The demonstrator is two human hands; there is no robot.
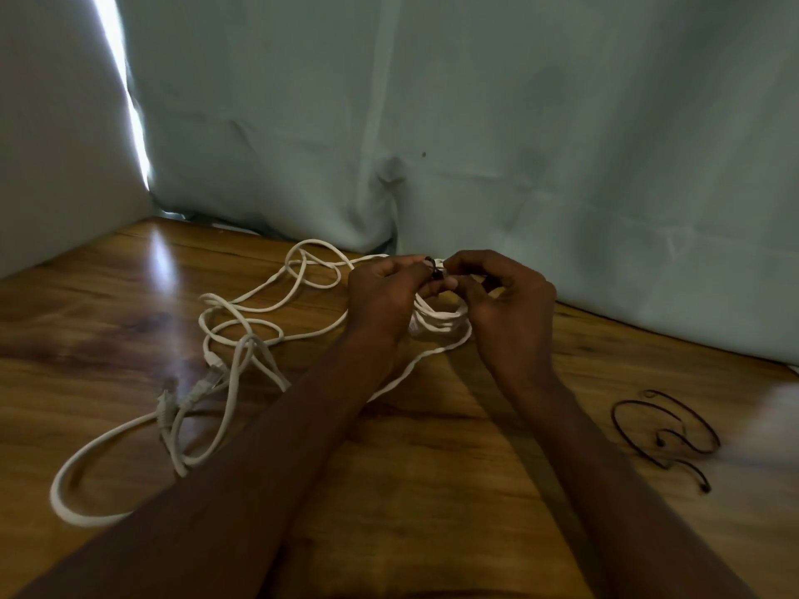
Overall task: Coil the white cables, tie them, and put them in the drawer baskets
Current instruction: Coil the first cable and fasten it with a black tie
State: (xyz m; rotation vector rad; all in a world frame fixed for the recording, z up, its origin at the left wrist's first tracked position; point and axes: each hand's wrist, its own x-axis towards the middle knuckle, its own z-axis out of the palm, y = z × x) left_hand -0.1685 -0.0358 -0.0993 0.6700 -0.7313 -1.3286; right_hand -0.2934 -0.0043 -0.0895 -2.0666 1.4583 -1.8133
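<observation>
Bare forearms reaching up from the bottom edge across the wooden table (432, 460). Left hand (380, 296) curled round a coiled white cable bundle (441, 319), fingers closed on its top; right hand (506, 296) pinching a small dark tie (433, 270) at the same spot. Bundle hanging just below and between both grips, touching the table or nearly so; hard to say which. Loose white cables (225, 339) sprawling left, one strand running from the bundle under the left forearm. Likely risks: tie slipping from the pinch before closing, coil springing open if the left hold eases, trailing strand dragging the tangle along. Spare black ties (666, 430) lying well apart at right. Drawer baskets not in view.
</observation>
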